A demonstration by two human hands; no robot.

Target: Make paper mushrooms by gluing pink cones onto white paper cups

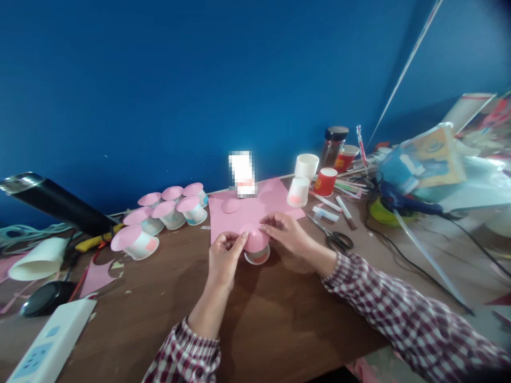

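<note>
Between my hands is a round pink paper disc (256,240), over a small paper cup (257,257) whose rim shows below it. My left hand (225,255) pinches the disc's left edge between thumb and fingers. At the disc's upper right, my right hand (285,232) has its thumb and fingertips together by the edge; whether they grip it is hard to tell. Behind them lies a pink sheet (267,205) with another pink disc (230,206) on it. Several cups topped with pink discs (170,208) stand to the left.
White cups (306,166), a red cup (325,182), a dark-lidded jar (334,146), glue sticks and scissors (339,241) lie or stand at right, near a glue gun (411,203) and cable. A power strip (54,340), black flask (59,205) and tipped cup (40,259) are at left.
</note>
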